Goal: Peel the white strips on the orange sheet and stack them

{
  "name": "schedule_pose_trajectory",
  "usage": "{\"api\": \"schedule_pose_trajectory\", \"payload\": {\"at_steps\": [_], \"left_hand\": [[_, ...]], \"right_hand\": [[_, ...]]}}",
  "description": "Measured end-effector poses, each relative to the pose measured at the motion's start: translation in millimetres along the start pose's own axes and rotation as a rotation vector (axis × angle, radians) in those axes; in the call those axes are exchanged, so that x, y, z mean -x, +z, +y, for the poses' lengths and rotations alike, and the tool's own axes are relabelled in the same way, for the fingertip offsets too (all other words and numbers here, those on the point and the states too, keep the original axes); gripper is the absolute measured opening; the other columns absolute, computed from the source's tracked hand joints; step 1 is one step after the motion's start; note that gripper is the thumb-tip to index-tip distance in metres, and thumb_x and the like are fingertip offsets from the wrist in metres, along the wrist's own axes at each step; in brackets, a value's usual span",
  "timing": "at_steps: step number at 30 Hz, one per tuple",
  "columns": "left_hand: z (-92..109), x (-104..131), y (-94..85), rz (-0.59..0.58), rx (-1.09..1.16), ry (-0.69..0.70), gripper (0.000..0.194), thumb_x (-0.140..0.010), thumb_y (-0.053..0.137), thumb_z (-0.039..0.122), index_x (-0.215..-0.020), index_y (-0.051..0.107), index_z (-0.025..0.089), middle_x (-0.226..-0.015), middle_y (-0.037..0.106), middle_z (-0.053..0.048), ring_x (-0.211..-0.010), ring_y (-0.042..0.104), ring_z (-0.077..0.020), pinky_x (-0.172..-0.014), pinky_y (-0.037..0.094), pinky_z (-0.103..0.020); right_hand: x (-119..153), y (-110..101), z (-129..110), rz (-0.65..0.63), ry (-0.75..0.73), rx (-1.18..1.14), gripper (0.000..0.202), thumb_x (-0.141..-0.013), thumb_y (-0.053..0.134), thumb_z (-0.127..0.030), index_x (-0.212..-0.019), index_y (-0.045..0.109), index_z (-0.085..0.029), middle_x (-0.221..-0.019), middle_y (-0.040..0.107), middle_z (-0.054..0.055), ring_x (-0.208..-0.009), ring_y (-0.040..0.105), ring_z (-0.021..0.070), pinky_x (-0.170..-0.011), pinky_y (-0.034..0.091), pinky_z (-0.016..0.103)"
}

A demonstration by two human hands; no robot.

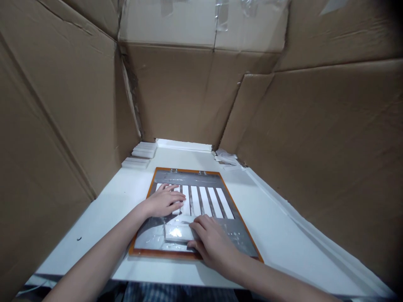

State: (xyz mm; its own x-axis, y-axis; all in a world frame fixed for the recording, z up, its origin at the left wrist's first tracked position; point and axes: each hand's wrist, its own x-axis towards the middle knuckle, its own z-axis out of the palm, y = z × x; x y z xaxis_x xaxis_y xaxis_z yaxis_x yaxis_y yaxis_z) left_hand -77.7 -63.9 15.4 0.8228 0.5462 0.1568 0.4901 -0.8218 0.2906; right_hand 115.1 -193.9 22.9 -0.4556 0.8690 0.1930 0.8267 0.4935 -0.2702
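A grey board with an orange rim [242,222] lies on the white table, with a row of several white strips [205,201] separated by dark gaps. My left hand [165,201] rests palm down over the strips at the left end, fingers stretched and slightly apart; it partly hides them. Near the board's front, my right hand [214,241] has its thumb and fingers around the right end of a glossy white block [178,233]. Light glares off this block, and what it is made of is unclear. Clear plastic film seems to lie around it.
Tall cardboard walls [179,92] enclose the table [283,247] at the back and both sides. White stacked pieces [144,149] sit at the back left. Crumpled clear plastic [226,157] lies at the back right. A small dark curved bit [79,239] is at the left.
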Motion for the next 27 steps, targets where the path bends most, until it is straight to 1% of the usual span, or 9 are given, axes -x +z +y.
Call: {"api": "schedule_pose_trajectory", "payload": {"at_steps": [5, 9, 11, 12, 14, 15, 18, 22, 27], "left_hand": [[1, -2, 3.2, 0.023, 0.013, 0.002, 0.033, -0.093, 0.035, 0.038, -0.116, 0.057, 0.03, -0.124, 0.058, 0.002, -0.128, 0.033, -0.0271, -0.102, 0.019, -0.046], [-4, -2, 4.4, 0.091, 0.184, 0.004, 0.036, -0.092, 0.037, 0.041, -0.122, 0.053, 0.03, -0.128, 0.054, 0.001, -0.128, 0.033, -0.0249, -0.103, 0.023, -0.043], [-11, -2, 1.6, 0.208, 0.345, -0.006, 0.038, -0.091, 0.038, 0.042, -0.123, 0.053, 0.027, -0.129, 0.052, -0.001, -0.125, 0.037, -0.0227, -0.104, 0.026, -0.039], [-15, -1, -0.7, 0.3, 0.445, -0.033, 0.038, -0.091, 0.039, 0.042, -0.121, 0.055, 0.025, -0.129, 0.053, -0.003, -0.124, 0.04, -0.022, -0.104, 0.027, -0.038], [-27, 1, -5.8, 0.514, 0.657, -0.156, 0.037, -0.088, 0.044, 0.043, -0.114, 0.06, 0.024, -0.123, 0.057, -0.004, -0.119, 0.046, -0.0221, -0.103, 0.03, -0.036], [-34, 3, -8.1, 0.658, 0.782, -0.246, 0.035, -0.085, 0.048, 0.044, -0.108, 0.063, 0.022, -0.117, 0.061, -0.005, -0.115, 0.05, -0.0226, -0.102, 0.032, -0.035], [-58, 9, -11.7, 0.887, 0.851, -0.365, 0.044, -0.087, 0.035, 0.048, -0.106, 0.059, 0.016, -0.113, 0.061, -0.01, -0.108, 0.054, -0.0231, -0.09, 0.042, -0.036], [-82, 14, -9.6, 1.063, 0.896, -0.484, 0.042, -0.084, 0.034, 0.047, -0.099, 0.056, 0.015, -0.106, 0.062, -0.011, -0.097, 0.059, -0.0216, -0.08, 0.047, -0.034], [-85, 14, -2.5, 1.118, 0.918, -0.605, 0.034, -0.079, 0.037, 0.044, -0.091, 0.055, 0.017, -0.099, 0.062, -0.008, -0.089, 0.06, -0.0195, -0.073, 0.048, -0.031]], "right_hand": [[-1, 1, 1, 0.001, -0.003, -0.001, 0.014, -0.082, 0.054, -0.024, -0.089, 0.059, -0.013, -0.094, 0.057, 0.011, -0.084, 0.047, 0.0216, -0.076, 0.041, 0.037], [-2, -1, 1, -0.013, -0.002, 0.003, 0.012, -0.082, 0.054, -0.022, -0.087, 0.059, -0.013, -0.093, 0.057, 0.011, -0.083, 0.047, 0.0212, -0.074, 0.041, 0.036], [-2, -2, 1, -0.013, -0.001, 0.006, 0.011, -0.082, 0.054, -0.022, -0.085, 0.058, -0.013, -0.093, 0.057, 0.01, -0.082, 0.047, 0.0209, -0.073, 0.041, 0.036], [-2, -2, 1, -0.013, -0.004, 0.009, 0.011, -0.082, 0.054, -0.023, -0.084, 0.058, -0.013, -0.092, 0.057, 0.01, -0.082, 0.047, 0.0208, -0.073, 0.041, 0.035], [-2, -5, 1, -0.011, -0.013, 0.014, 0.011, -0.083, 0.053, -0.024, -0.082, 0.057, -0.013, -0.09, 0.056, 0.01, -0.082, 0.047, 0.0204, -0.073, 0.041, 0.035], [-2, -6, 1, -0.008, -0.02, 0.014, 0.012, -0.084, 0.052, -0.024, -0.082, 0.057, -0.013, -0.09, 0.056, 0.009, -0.082, 0.047, 0.0201, -0.073, 0.041, 0.034], [-3, -15, 0, 0.006, -0.047, 0.002, 0.015, -0.086, 0.05, -0.027, -0.081, 0.056, -0.015, -0.089, 0.055, 0.008, -0.082, 0.048, 0.0186, -0.074, 0.041, 0.032], [-13, -39, -2, 0.0, -0.087, 0.0, 0.019, -0.087, 0.05, -0.031, -0.079, 0.058, -0.015, -0.086, 0.055, 0.008, -0.08, 0.049, 0.0176, -0.072, 0.041, 0.03], [-49, -95, -2, -0.095, -0.113, 0.008, 0.027, -0.086, 0.051, -0.03, -0.067, 0.061, -0.016, -0.073, 0.057, 0.004, -0.069, 0.051, 0.0136, -0.064, 0.04, 0.025]]}}
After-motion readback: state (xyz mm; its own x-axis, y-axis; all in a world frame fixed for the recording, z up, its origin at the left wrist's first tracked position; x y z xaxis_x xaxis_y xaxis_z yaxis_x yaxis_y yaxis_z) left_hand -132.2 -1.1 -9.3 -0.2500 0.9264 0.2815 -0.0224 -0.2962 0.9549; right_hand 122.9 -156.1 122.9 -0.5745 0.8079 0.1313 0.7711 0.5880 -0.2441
